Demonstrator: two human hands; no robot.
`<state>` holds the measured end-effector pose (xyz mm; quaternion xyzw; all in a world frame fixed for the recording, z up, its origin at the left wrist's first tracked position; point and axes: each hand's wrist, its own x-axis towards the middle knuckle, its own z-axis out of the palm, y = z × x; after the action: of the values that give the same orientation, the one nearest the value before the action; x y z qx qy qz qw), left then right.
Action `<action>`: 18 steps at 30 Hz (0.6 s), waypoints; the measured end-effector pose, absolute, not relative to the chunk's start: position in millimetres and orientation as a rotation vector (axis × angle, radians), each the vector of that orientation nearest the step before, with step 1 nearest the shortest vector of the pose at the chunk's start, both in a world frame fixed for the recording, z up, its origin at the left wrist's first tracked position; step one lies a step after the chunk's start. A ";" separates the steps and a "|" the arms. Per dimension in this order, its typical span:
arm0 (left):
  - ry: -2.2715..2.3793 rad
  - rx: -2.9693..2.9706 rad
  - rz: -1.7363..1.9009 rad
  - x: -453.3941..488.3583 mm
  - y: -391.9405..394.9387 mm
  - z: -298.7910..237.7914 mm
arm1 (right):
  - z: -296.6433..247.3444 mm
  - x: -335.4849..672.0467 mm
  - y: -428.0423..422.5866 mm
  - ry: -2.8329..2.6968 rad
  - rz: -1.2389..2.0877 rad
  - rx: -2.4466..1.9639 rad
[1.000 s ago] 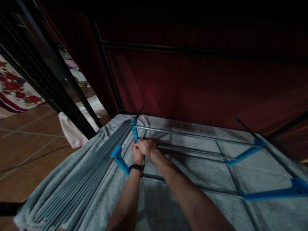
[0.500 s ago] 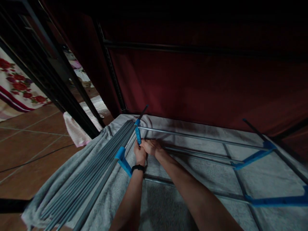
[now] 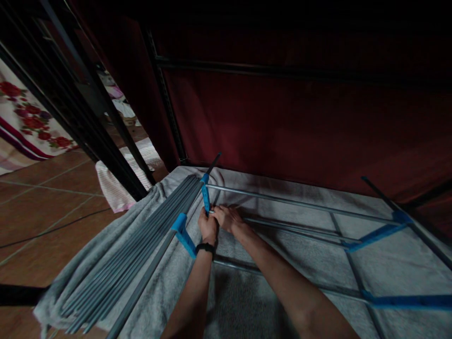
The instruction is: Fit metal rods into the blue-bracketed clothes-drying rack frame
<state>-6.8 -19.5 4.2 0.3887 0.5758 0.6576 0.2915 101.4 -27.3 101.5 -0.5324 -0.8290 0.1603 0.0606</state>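
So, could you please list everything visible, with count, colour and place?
Brackets: four, blue, both sides
Crosswise rods: four, grey, between brackets
Loose rods: many, grey, left
Side poles: two, greyish, both sides
Blanket: one, grey, underneath
Curtain: one, dark red, behind
Frame bars: several, black, behind, left
Floral cloth: one, multicoloured, far left
Striped cloth: one, pale, left
Floor tiles: several, brown, left
Cable: one, dark, on tiles
Clutter: unclear count, mixed, left
Wristband: one, black, left wrist
Left hand: one, bare, on a bracket
Right hand: one, bare, on a rod
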 end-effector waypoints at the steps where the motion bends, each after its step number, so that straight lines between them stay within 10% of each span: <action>1: 1.538 1.040 1.742 -6.6 -19.8 4.6 | 100.8 102.7 -28.4 -2.511 0.486 -1.609; 18: 1.387 0.873 1.723 -1.6 -19.2 18.0 | 105.3 113.8 -23.1 -2.533 0.504 -1.527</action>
<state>-1.6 -19.2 18.0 0.3406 0.5413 0.6724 0.3726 113.8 -23.1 105.3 -0.5077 -0.8422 0.1674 0.0704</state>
